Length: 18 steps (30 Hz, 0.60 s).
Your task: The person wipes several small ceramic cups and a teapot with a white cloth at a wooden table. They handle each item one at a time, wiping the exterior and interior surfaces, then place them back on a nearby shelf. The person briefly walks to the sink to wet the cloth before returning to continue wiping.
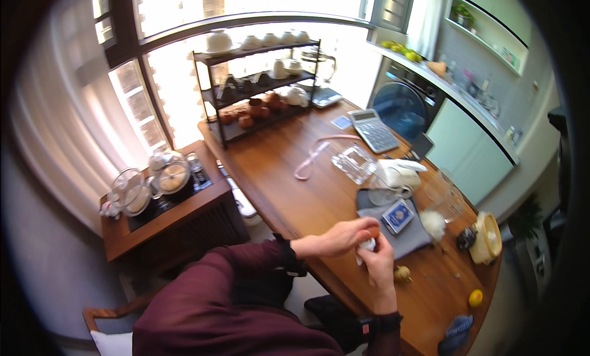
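Observation:
Over the near edge of the wooden table (272, 185), my two hands meet. My left hand (339, 239) grips a small reddish-brown object (372, 230), mostly covered by the fingers. In my right hand (380, 264) is a crumpled white tissue or cloth (367, 246), close against that object. Just beyond the hands lies a folded grey cloth (405, 245) with a blue card box (397, 217) on it. A small tan figurine (402, 274) stands on the wood to the right of my right hand.
Behind the cloth are a glass pitcher (385, 188), a clear glass ashtray (354, 162), a pink strap (304, 169) and a calculator (374, 130). On the right are a yellow container (487, 238), a lemon (475, 298) and a blue cloth (456, 334). A shelf rack (262, 84) carries teaware.

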Available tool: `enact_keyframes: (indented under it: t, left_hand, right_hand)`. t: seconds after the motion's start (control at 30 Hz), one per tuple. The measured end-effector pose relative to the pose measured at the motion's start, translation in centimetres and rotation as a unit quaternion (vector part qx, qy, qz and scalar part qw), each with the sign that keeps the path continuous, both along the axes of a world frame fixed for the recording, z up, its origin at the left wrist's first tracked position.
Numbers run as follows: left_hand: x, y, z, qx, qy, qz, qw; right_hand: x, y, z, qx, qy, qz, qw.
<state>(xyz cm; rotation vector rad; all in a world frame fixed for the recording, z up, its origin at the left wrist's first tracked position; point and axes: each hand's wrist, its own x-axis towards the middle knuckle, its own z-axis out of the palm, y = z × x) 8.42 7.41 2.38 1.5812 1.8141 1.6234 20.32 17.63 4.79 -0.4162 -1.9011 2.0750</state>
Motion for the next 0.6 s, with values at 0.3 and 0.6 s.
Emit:
enact_keyframes:
  t: [0.3,0.6]
  left_hand:
    - [-3.2,3.3,2.5,-0.041,-0.105,-0.154,0.982]
    - [-3.5,4.8,2.2,0.031,-0.001,-0.209,0.977]
  right_hand:
    - [-1.2,2.8,-1.3,0.611,0.146,-0.208,0.750]
    - [-0.9,2.8,-1.8,0.117,0.088,-0.168,0.975]
